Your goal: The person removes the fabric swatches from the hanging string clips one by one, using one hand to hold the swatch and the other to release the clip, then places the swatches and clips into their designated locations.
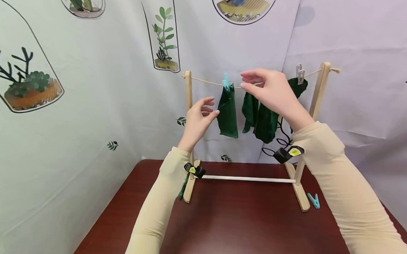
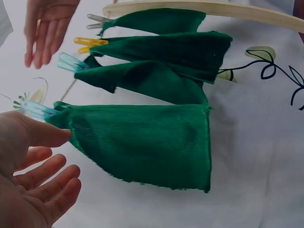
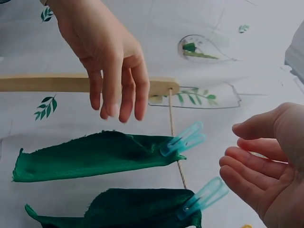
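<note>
A small wooden drying rack (image 1: 190, 103) stands on the table with a string across its top. Several dark green cloths hang from the string; the leftmost cloth (image 1: 228, 113) (image 2: 142, 142) (image 3: 90, 154) is held by a blue peg (image 1: 226, 82) (image 2: 33, 108) (image 3: 183, 138). My left hand (image 1: 209, 107) (image 2: 61, 156) (image 3: 114, 99) hovers just left of that cloth with relaxed fingers, holding nothing. My right hand (image 1: 246, 80) (image 2: 45, 47) (image 3: 237, 152) floats at the string above the second cloth (image 1: 250, 112), fingers extended and empty. A second blue peg (image 2: 71, 61) (image 3: 202, 197) clips that cloth.
A yellow peg (image 2: 90, 43) and a grey peg (image 1: 299, 73) (image 2: 97, 20) hold the cloths further right. A loose blue peg (image 1: 313, 200) lies on the dark red table (image 1: 240, 227) by the rack's right foot. A plant-printed backdrop (image 1: 71, 117) hangs close behind.
</note>
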`<state>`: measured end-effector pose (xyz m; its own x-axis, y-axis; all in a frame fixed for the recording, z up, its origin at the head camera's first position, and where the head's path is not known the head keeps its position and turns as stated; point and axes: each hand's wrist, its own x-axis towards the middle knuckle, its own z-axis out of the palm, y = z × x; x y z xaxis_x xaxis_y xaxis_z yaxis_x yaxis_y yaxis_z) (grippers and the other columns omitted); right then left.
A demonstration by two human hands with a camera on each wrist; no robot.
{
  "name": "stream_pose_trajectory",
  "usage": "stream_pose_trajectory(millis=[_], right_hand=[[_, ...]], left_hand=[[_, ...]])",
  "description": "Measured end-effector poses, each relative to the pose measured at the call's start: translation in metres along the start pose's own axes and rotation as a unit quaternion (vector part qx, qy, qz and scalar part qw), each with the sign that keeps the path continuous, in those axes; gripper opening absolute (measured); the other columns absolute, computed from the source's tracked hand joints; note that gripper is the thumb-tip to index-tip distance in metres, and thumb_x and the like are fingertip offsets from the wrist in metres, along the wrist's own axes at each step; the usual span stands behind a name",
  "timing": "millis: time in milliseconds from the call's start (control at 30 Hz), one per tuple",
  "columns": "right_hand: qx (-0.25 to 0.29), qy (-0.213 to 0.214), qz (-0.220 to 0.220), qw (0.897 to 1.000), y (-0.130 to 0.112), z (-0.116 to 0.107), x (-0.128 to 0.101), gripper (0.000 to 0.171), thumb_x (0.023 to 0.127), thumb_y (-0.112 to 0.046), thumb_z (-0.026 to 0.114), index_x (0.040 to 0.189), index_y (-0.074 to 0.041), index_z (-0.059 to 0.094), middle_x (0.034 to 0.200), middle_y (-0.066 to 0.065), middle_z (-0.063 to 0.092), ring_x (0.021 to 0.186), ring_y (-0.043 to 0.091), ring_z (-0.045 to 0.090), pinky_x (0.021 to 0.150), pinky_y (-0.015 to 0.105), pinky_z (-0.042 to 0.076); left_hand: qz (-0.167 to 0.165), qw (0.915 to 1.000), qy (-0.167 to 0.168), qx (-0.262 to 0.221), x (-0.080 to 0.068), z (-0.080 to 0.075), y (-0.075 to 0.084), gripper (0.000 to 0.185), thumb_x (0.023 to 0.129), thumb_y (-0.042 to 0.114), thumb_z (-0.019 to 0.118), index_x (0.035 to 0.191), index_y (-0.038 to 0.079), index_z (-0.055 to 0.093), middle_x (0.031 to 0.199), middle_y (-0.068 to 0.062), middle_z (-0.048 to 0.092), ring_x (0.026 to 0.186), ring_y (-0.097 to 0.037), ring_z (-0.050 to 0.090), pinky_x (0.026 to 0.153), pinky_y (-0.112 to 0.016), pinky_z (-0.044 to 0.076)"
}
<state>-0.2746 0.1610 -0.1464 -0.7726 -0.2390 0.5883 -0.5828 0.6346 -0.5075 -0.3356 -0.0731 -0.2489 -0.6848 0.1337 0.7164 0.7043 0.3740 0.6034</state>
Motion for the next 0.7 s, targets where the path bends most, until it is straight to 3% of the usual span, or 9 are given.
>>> stream_pose_trajectory(millis=[233, 400, 700], right_hand=[[-0.007, -0.018, 0.005, 1.0, -0.006, 0.005, 0.018, 0.045, 0.101, -0.03, 0.063, 0.142, -0.009, 0.059, 0.136, 0.011, 0.063, 0.121, 0.028, 0.062, 0.102, 0.046, 0.048], [-0.022, -0.041, 0.012, 0.999, -0.011, 0.009, 0.03, 0.048, 0.101, -0.027, 0.062, 0.145, -0.008, 0.055, 0.141, 0.011, 0.06, 0.125, 0.026, 0.059, 0.101, 0.043, 0.049], [-0.051, -0.069, -0.003, 0.996, -0.01, 0.02, 0.045, 0.05, 0.101, -0.022, 0.062, 0.146, -0.003, 0.051, 0.145, 0.015, 0.055, 0.129, 0.03, 0.056, 0.106, 0.043, 0.045]], left_hand=[[-0.022, 0.9997, -0.002, 0.013, 0.012, 0.013, -0.004, 0.045, 0.094, 0.017, 0.074, 0.135, 0.003, 0.059, 0.123, -0.013, 0.064, 0.102, -0.023, 0.064, 0.093, -0.035, 0.053], [-0.018, 0.9998, 0.003, 0.008, 0.018, 0.02, -0.005, 0.043, 0.094, 0.016, 0.073, 0.133, 0.002, 0.06, 0.121, -0.012, 0.064, 0.1, -0.023, 0.065, 0.091, -0.033, 0.054], [-0.03, 0.9994, 0.012, 0.011, 0.022, 0.024, -0.009, 0.028, 0.098, 0.02, 0.068, 0.121, 0.004, 0.068, 0.111, -0.011, 0.07, 0.098, -0.022, 0.067, 0.087, -0.031, 0.054]])
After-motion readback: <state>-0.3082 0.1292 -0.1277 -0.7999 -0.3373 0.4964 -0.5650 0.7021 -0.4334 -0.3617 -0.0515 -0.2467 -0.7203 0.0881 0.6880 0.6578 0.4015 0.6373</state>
